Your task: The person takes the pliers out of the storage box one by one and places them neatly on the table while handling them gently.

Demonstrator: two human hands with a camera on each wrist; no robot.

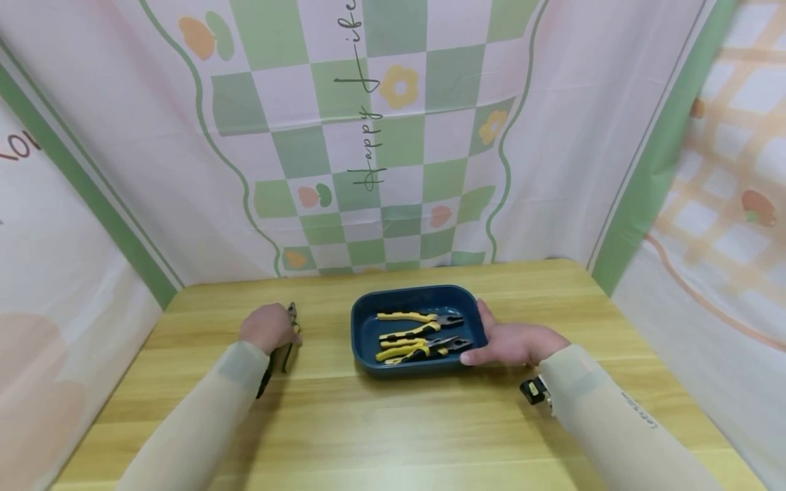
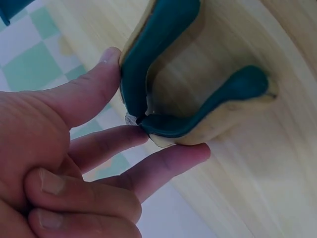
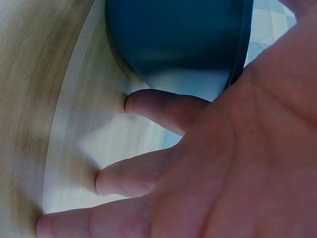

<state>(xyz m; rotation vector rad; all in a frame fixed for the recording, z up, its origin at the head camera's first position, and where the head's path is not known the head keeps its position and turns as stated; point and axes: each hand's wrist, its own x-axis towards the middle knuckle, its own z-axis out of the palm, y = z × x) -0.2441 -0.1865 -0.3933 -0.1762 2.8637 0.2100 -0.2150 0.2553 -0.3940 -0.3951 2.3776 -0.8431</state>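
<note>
My left hand (image 1: 270, 329) pinches a pair of pliers (image 1: 292, 315) near the pivot, at the left of the table. In the left wrist view the pliers' spread handles (image 2: 161, 44) look dark green with tan outer edges; thumb and fingertips meet them where they join. A dark blue tray (image 1: 362, 341) stands at the middle. Inside it lie two pliers with yellow and black handles, one pair (image 1: 424, 319) behind the other (image 1: 424, 349), jaws towards the right. My right hand (image 1: 512, 343) rests against the tray's right end, fingers spread and fairly straight, thumb by the front corner.
The wooden table (image 1: 393, 429) bears the tray. Behind it hangs a green and white checked curtain (image 1: 393, 157), with more cloth at both sides. A small black device (image 1: 533, 390) sits at my right wrist.
</note>
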